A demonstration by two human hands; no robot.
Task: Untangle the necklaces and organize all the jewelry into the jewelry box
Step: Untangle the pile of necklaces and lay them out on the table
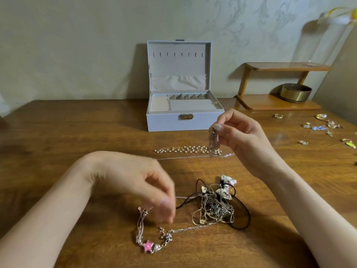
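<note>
Star bracelet (148, 246) | left hand (135, 182) grip unclear | right hand (239, 132) pinches pendant (213, 142) | jewelry box (164, 122) open

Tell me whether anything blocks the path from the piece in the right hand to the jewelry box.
Nothing visible does. The right hand pinches the dangling piece just before the open jewelry box; only bare table lies between them.

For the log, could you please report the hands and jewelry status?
Right hand pinches silver chain, raised. Left hand blurred at star bracelet, grip unclear. Necklace tangle unsorted. Jewelry box open, unblocked.
</note>
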